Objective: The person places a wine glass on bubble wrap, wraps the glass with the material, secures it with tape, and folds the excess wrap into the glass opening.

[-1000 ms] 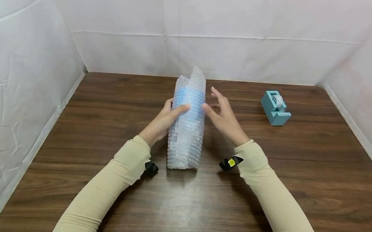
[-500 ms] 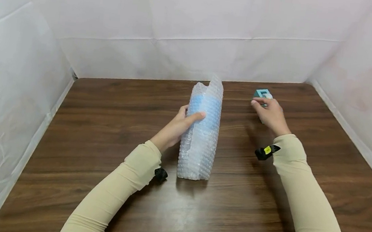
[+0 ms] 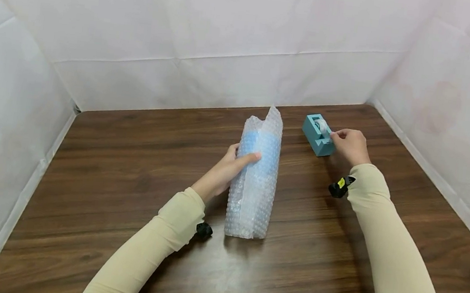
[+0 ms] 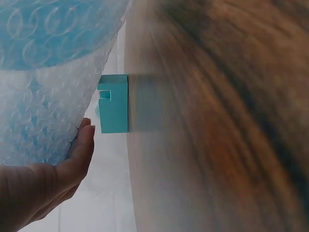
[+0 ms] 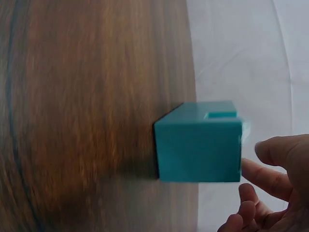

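Observation:
A roll of clear bubble wrap (image 3: 251,205) stands leaning on the table, with a light blue object showing through its upper part. My left hand (image 3: 226,167) grips its left side, thumb across the front and fingers behind. In the left wrist view, the fingertips (image 4: 87,128) reach past the wrap's edge. My right hand (image 3: 352,144) is at the front end of a teal tape dispenser (image 3: 318,137), thumb and index fingertips together at its cutting edge, pinching the tape end. The right wrist view shows the thumb (image 5: 275,151) beside the dispenser's front; the tape itself barely shows there.
The dark wood table (image 3: 138,165) is bounded by white sheet walls (image 3: 221,35) at the back and both sides. The dispenser sits near the back right, a short way from the bubble-wrapped roll.
My right hand has left the bubble wrap, gone right over the dispenser, and now sits at its front end. The left hand keeps its grip on the wrap. The head view has turned rightward.

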Motion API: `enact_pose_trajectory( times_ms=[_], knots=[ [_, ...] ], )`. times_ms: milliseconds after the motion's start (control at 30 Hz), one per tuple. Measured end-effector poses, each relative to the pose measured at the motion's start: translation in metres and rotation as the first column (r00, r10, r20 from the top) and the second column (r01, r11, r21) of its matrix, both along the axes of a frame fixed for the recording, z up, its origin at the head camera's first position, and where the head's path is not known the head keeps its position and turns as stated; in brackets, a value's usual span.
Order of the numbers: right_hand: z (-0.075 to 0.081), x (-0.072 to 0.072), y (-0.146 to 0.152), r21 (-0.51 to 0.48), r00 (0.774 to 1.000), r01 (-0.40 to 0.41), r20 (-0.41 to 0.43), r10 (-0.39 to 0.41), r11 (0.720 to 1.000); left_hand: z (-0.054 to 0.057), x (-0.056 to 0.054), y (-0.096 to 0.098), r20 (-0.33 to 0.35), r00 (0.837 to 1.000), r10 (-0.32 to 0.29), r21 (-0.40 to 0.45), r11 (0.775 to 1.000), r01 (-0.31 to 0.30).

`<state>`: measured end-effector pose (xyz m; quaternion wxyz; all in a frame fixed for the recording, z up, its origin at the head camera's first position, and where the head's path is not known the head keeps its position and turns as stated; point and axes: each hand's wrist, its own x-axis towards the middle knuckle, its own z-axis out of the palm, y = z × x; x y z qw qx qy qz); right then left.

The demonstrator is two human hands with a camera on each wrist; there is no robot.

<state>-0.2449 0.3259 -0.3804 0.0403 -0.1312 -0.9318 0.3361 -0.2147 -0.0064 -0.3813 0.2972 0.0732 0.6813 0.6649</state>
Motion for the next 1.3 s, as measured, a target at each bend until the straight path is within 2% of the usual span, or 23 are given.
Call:
enact_pose_trajectory(
  times_ms=[400, 567, 700, 833, 933, 1300],
  knots=[
    [0.003, -0.006, 0.01, 0.043, 0.996, -0.077, 0.054, 0.074, 0.996, 0.0, 0.0, -0.003, -0.012, 1.0, 0.003, 0.014, 1.0, -0.003],
    [0.003, -0.007, 0.013, -0.01, 0.994, -0.074, 0.074, 0.075, 0.997, 0.0, -0.001, -0.003, -0.015, 1.0, -0.005, 0.009, 1.0, 0.005],
    [0.002, -0.008, 0.014, -0.098, 0.996, -0.051, 0.068, 0.058, 0.994, -0.001, -0.001, -0.003, -0.017, 1.0, -0.006, 0.009, 1.0, 0.006],
    [0.002, -0.009, 0.014, -0.244, 0.994, -0.011, 0.104, 0.038, 0.97, -0.002, -0.001, -0.003, -0.01, 1.0, 0.0, 0.013, 1.0, 0.0],
    [0.004, -0.01, 0.014, -0.345, 0.99, 0.013, 0.139, 0.037, 0.939, -0.002, -0.002, -0.004, -0.005, 1.0, 0.006, 0.012, 1.0, -0.006],
    [0.009, -0.007, 0.019, -0.484, 0.973, 0.055, 0.222, 0.062, 0.873, 0.001, -0.002, -0.002, -0.004, 1.0, 0.002, 0.024, 1.0, -0.002]
  ],
)
